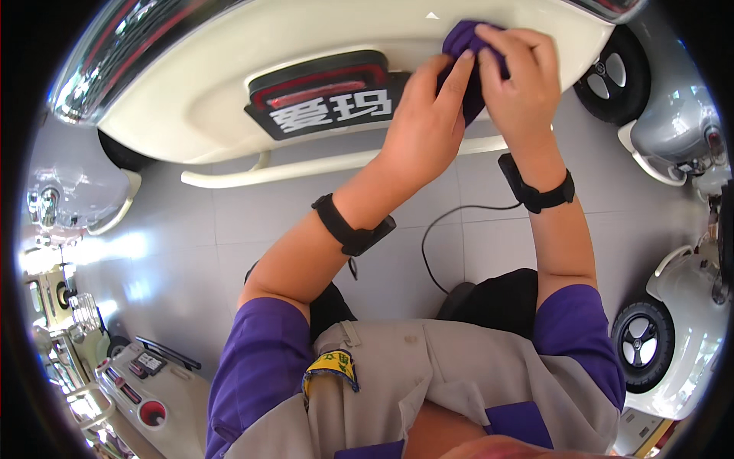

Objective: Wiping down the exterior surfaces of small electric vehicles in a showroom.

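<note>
A bunched purple cloth (463, 35) lies against the cream rear panel (199, 88) of a small vehicle, right of its dark plate and red lamp (321, 90). My right hand (524, 86) has its fingers bent over the cloth, gripping its upper right part. From the left, my left hand (428, 115) holds the cloth too, its fingers meeting the right hand's fingertips. Part of the cloth hangs down between the two hands. Some of the left fingers are hidden behind the hand and cloth. Both wrists wear black straps with small boxes.
Below the panel runs a cream bumper bar (306, 170). Grey vehicles with black wheels (612, 76) stand to the right, and another grey one (76, 168) to the left. A thin black cable (425, 245) loops down from the right wrist over the grey tiled floor (252, 222).
</note>
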`<state>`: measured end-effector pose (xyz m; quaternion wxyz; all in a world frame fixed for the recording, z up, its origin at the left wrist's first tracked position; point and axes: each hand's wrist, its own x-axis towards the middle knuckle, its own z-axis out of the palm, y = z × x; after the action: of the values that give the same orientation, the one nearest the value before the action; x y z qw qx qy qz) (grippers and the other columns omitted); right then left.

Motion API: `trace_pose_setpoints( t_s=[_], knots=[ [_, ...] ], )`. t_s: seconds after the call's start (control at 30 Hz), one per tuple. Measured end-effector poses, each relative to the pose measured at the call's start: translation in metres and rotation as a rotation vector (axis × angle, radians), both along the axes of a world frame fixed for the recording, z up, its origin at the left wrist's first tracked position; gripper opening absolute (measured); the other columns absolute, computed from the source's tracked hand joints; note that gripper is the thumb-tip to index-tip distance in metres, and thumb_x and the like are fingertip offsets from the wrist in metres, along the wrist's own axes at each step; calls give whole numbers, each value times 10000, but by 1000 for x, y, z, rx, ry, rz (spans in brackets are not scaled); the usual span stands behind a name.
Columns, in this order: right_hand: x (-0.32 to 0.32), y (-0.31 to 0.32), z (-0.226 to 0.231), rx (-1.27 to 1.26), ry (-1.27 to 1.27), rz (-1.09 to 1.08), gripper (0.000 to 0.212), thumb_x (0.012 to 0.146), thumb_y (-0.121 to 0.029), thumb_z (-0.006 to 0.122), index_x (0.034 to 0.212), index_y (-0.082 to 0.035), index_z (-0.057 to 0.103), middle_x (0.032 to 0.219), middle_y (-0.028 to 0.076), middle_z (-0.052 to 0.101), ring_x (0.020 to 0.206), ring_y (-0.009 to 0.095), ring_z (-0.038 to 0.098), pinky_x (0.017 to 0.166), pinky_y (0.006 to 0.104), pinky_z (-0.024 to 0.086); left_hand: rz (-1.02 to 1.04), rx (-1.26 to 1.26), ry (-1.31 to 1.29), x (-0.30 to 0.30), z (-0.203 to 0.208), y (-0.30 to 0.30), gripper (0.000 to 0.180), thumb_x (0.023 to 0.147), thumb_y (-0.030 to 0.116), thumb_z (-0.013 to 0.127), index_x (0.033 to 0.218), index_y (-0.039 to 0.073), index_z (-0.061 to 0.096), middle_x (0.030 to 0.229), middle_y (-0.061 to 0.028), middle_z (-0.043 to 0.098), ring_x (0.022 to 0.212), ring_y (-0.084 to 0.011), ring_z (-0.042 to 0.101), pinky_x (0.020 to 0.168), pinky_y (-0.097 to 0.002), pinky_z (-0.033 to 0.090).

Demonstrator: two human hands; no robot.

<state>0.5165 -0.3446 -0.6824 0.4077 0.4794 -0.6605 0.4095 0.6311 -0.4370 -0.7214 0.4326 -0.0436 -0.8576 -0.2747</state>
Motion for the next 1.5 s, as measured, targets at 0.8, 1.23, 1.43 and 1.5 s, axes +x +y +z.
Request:
trace_pose_setpoints(
  t_s=[0.8,1.23,1.43,1.5],
  knots=[
    [9,-3,-12,106,-390,68,343,727,21,711,1028,-143,720,975,36,541,844,209,576,664,298,510,71,-74,-16,-25,-32,8,622,812,-88,606,1390,-56,380,1291,-277,423,1044,-397,539,830,-404,518],
    [4,-16,-10,30,-48,164,306,751,63,716,1018,-88,718,966,56,536,774,190,579,621,266,499,40,14,-18,-21,-24,5,740,792,-57,654,1423,-97,270,1309,-313,375,1088,-424,476,842,-407,512],
    [-5,0,-40,-10,-198,149,338,725,42,733,1010,-139,728,910,50,529,757,207,573,608,285,496,84,-70,-65,-32,-52,18,611,811,-38,589,1354,-146,330,1283,-332,401,1039,-470,522,842,-434,513],
    [-8,10,-49,148,-201,38,121,838,-149,726,843,-71,634,775,35,569,681,196,576,559,302,460,68,-87,-71,-33,-76,17,579,818,-30,573,1339,-141,345,1276,-325,405,1050,-481,513,862,-447,502]
  ],
)
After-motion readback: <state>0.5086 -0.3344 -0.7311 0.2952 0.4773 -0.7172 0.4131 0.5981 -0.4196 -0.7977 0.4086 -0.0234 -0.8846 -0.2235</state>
